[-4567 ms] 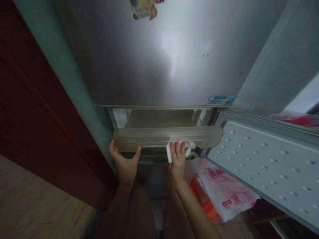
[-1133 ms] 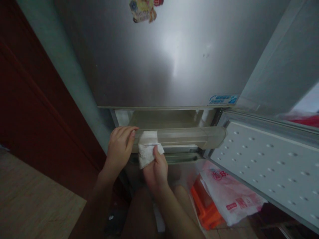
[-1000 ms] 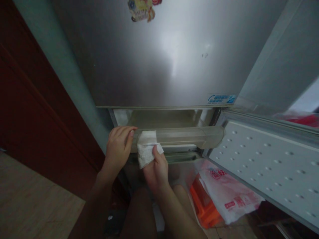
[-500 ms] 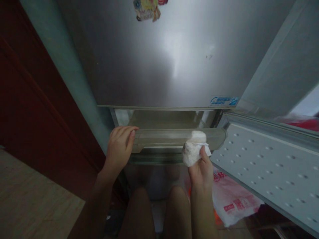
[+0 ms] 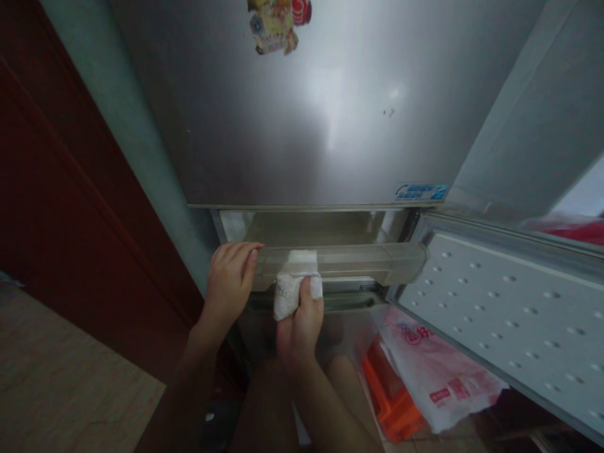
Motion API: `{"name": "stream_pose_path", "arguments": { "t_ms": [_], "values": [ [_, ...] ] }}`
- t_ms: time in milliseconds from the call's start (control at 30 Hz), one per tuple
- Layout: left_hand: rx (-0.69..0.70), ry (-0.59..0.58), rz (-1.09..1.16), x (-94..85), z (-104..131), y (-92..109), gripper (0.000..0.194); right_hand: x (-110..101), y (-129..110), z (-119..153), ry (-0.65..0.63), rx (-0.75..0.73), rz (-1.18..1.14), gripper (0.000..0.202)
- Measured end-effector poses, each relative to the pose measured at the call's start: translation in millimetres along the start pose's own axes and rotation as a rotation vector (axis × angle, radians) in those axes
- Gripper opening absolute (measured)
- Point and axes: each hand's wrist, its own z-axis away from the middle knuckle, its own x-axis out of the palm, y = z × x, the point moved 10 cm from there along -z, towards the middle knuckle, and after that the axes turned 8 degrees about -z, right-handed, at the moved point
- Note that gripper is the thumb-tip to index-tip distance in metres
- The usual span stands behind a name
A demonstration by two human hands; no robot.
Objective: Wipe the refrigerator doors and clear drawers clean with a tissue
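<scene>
A clear plastic fridge drawer (image 5: 349, 257) sticks out a little way from the opening under the upper door. My left hand (image 5: 232, 274) grips its left end, fingers over the top edge and thumb along the front. In my right hand (image 5: 302, 321) is a folded white cloth (image 5: 295, 292) with greyish stains, pinched under the thumb. The cloth lies against the drawer front, left of its middle. Part of the drawer's lower lip is hidden behind cloth and hand.
The lower fridge door (image 5: 509, 302) stands wide open on the right. Below it are a white plastic bag (image 5: 438, 371) with red print and an orange crate (image 5: 389, 396). A dark red wooden door (image 5: 70, 207) is at the left. Magnets (image 5: 274, 28) sit on the upper door (image 5: 264, 126).
My right hand has moved the cloth leftward along the drawer front, from near its right end to left of the middle. My left hand keeps its hold on the drawer.
</scene>
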Motion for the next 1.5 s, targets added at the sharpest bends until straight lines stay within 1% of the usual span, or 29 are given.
{"name": "stream_pose_path", "arguments": {
  "t_ms": [100, 200, 300, 367, 433, 600, 700, 800, 900, 1033, 1133, 1200, 1233, 1300, 1367, 1400, 1433, 1467, 1500],
  "values": [
    [0.005, 0.001, -0.004, -0.1, 0.1, -0.2, 0.035, 5.6, 11.9, 9.9, 0.078, 0.018, -0.082, 0.019],
    [0.001, 0.000, -0.015, 1.0, 0.6, -0.6, 0.034, 10.8, 17.4, 12.1, 0.063, 0.070, -0.107, 0.014],
    [-0.001, 0.001, -0.016, 1.6, 0.6, -0.4, 0.033, 13.1, 14.0, 7.9, -0.007, 0.136, -0.124, 0.014],
    [0.003, -0.002, -0.015, 1.7, 0.5, 0.1, 0.033, 10.3, 4.1, 1.8, -0.047, 0.163, -0.127, 0.015],
    [0.007, -0.001, -0.016, 1.2, 0.4, 0.6, 0.032, 1.6, -13.7, -7.2, -0.049, 0.161, -0.115, 0.015],
    [0.017, 0.004, -0.015, 0.8, 1.2, 1.3, 0.032, -25.5, -81.7, -34.3, -0.003, 0.077, -0.150, 0.019],
    [0.016, 0.007, -0.019, 1.2, 1.7, 1.0, 0.033, -37.5, -110.6, -44.5, 0.041, 0.046, -0.188, 0.024],
    [0.018, 0.008, -0.021, 1.2, 1.5, 0.7, 0.034, -44.7, -118.4, -48.1, 0.073, 0.028, -0.219, 0.029],
    [0.021, 0.008, -0.013, 0.5, 1.3, 1.1, 0.033, -46.0, -116.3, -47.8, 0.059, 0.003, -0.226, 0.026],
    [0.019, 0.002, -0.011, 0.0, 1.6, 1.7, 0.032, -45.8, -112.5, -45.4, 0.039, 0.009, -0.220, 0.025],
    [0.016, 0.002, -0.015, 0.4, 2.0, 1.0, 0.033, -55.0, -113.2, -41.5, 0.074, -0.007, -0.177, 0.025],
    [0.018, 0.002, -0.023, 1.0, 1.9, 0.6, 0.034, -70.8, -119.1, -34.6, 0.127, -0.084, -0.086, 0.027],
    [0.021, 0.002, -0.027, 1.3, 1.8, 0.7, 0.035, -82.3, -125.2, -28.6, 0.167, -0.155, -0.018, 0.030],
    [0.026, 0.005, -0.035, 1.8, 1.4, 0.9, 0.036, -110.7, -145.8, -8.8, 0.283, -0.375, 0.159, 0.037],
    [0.028, 0.012, -0.041, 1.8, 1.1, 1.1, 0.036, -131.7, -171.3, 18.4, 0.381, -0.650, 0.417, 0.039],
    [0.028, 0.016, -0.044, 1.7, 1.1, 1.0, 0.036, -133.3, -182.2, 30.8, 0.380, -0.792, 0.572, 0.037],
    [0.030, 0.020, -0.048, 1.8, 1.1, 1.1, 0.036, -128.5, -189.7, 40.6, 0.330, -0.939, 0.724, 0.034],
    [0.030, 0.024, -0.052, 1.7, 1.3, 1.1, 0.035, -117.9, -191.7, 46.3, 0.225, -1.069, 0.874, 0.032],
    [0.030, 0.030, -0.054, 1.5, 1.5, 1.0, 0.034, -104.9, -188.0, 47.9, 0.082, -1.176, 1.008, 0.032]
  ]
}}
